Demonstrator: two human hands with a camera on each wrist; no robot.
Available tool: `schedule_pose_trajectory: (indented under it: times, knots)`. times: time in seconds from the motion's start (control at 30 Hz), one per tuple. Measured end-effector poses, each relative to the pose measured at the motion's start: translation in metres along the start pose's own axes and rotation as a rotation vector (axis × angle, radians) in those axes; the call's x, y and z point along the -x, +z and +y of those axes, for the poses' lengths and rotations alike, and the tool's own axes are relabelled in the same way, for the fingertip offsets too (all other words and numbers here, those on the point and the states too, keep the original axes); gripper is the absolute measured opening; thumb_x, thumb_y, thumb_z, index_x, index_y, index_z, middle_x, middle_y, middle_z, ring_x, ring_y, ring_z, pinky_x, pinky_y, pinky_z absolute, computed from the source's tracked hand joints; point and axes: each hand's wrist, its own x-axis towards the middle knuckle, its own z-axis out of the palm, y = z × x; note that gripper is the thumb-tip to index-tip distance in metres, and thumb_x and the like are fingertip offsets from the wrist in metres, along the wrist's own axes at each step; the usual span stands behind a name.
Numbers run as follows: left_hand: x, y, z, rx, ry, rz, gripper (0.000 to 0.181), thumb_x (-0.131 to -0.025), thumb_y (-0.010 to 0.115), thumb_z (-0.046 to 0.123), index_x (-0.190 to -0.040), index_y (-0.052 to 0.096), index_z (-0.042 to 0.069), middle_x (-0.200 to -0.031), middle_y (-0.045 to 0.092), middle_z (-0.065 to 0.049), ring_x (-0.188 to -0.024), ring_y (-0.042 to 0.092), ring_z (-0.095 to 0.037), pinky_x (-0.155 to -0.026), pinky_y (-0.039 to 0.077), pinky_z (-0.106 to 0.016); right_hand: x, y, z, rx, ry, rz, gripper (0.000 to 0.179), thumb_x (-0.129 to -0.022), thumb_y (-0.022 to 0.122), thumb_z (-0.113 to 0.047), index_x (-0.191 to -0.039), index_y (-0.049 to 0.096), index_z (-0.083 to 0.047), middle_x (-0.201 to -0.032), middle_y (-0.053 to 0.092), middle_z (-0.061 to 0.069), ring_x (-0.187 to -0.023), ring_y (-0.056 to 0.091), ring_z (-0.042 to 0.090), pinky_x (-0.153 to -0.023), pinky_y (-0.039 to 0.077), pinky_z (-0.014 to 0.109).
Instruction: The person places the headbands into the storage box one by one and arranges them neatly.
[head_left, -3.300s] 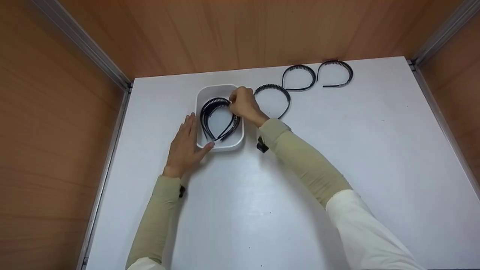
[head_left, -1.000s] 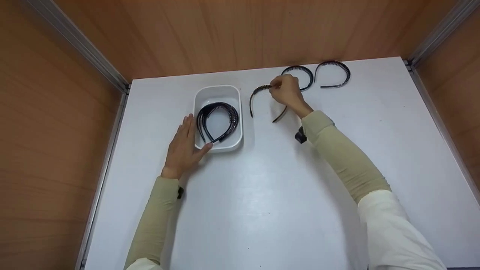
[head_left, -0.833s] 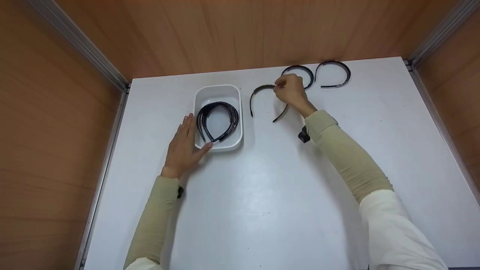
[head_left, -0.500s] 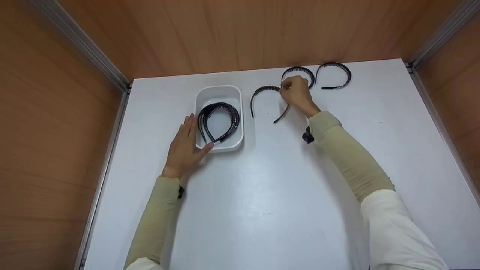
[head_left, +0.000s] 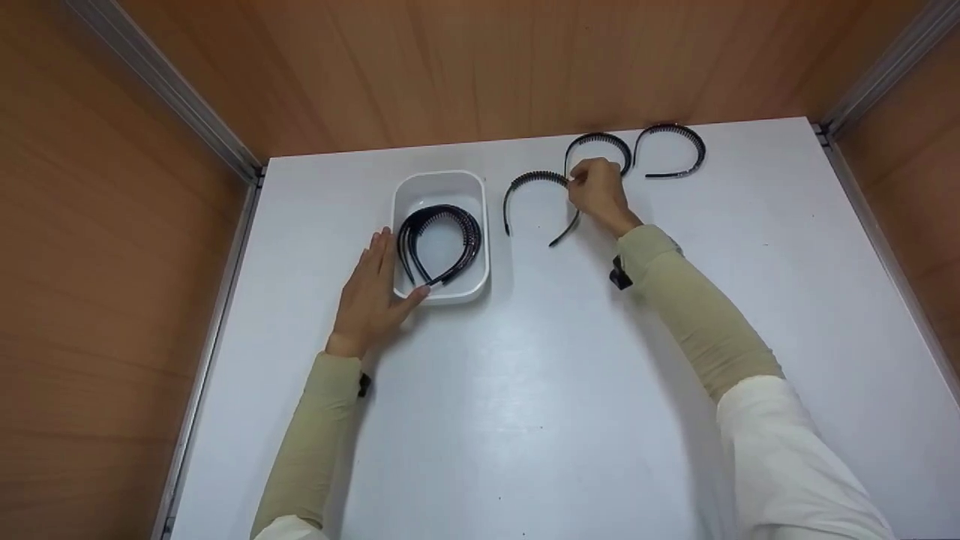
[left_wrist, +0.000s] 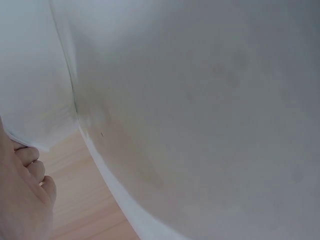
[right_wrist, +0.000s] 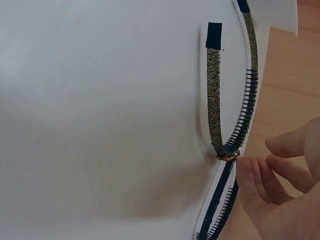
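Band (right_wrist: 213,95): on the desk (head_left: 525,450), toward the far edge, to the right of the bin (head_left: 457,297) and apart from it. Expected handling: light, stiff but springy; glittery gold covering probably gives fair friction. Teeth (right_wrist: 248,102) along the inner curve look thin, likely to snag or bend. Best hold: a pinch on the outside of the crown, clear of the teeth; the dark tips (right_wrist: 214,36) would give poorer balance.

Right hand (head_left: 600,191): fingers loosely curled, tips at the right bend of the band. Pinch or mere touch: unclear. Left hand (head_left: 367,296): spread flat, fingers straight along the bin's left wall, thumb at its near-left corner; grips nothing.

Stacked bands (head_left: 470,251): overlapping inside the bin, count uncertain. Should tangle at the teeth; lift singly by a crown.

Second band (head_left: 600,137): near the desk's far edge, partly behind the right hand; contact with the first unclear. Third band (head_left: 694,139): just right of it, near the far-right corner.

Labels: no brand or writing legible on bands, bin or desk.
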Motion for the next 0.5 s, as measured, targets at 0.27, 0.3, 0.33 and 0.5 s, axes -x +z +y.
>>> schedule_pose_trajectory:
  times: [0.27, 0.3, 0.33, 0.5]
  knots:
    - [0.002, 0.000, 0.001, -0.004, -0.009, -0.017, 0.107, -0.100, 0.057, 0.069, -0.171, 0.013, 0.001, -0.180, 0.012, -0.014, -0.168, 0.011, -0.030, -0.137, 0.014, -0.046, 0.003, 0.010, 0.011, -0.005, 0.017, 0.025, 0.026, -0.096, 0.062, 0.000, -0.115, 0.077, 0.010, -0.108, 0.075, 0.024, -0.099, 0.067, 0.031, -0.086, 0.057, 0.044]
    - [0.002, 0.000, 0.001, -0.004, -0.010, -0.018, 0.107, -0.100, 0.057, 0.069, -0.171, 0.013, 0.001, -0.180, 0.012, -0.014, -0.168, 0.010, -0.030, -0.137, 0.014, -0.046, 0.003, 0.011, 0.013, -0.001, 0.022, 0.027, 0.026, -0.096, 0.062, 0.000, -0.115, 0.077, 0.010, -0.107, 0.074, 0.023, -0.099, 0.067, 0.030, -0.086, 0.057, 0.044]
    - [0.002, -0.001, 0.001, -0.005, -0.012, -0.019, 0.107, -0.101, 0.057, 0.069, -0.171, 0.013, 0.001, -0.180, 0.012, -0.014, -0.168, 0.010, -0.029, -0.137, 0.014, -0.046, 0.003, 0.011, 0.013, -0.001, 0.026, 0.029, 0.026, -0.096, 0.062, 0.000, -0.116, 0.076, 0.010, -0.108, 0.074, 0.023, -0.099, 0.066, 0.030, -0.086, 0.056, 0.044]
    - [0.001, -0.002, 0.002, -0.012, -0.020, -0.031, 0.106, -0.101, 0.056, 0.069, -0.171, 0.012, 0.002, -0.180, 0.011, -0.013, -0.168, 0.009, -0.028, -0.137, 0.013, -0.043, 0.003, 0.012, 0.016, -0.010, 0.044, 0.026, 0.027, -0.096, 0.062, 0.000, -0.116, 0.076, 0.009, -0.108, 0.072, 0.022, -0.097, 0.064, 0.028, -0.081, 0.055, 0.041]
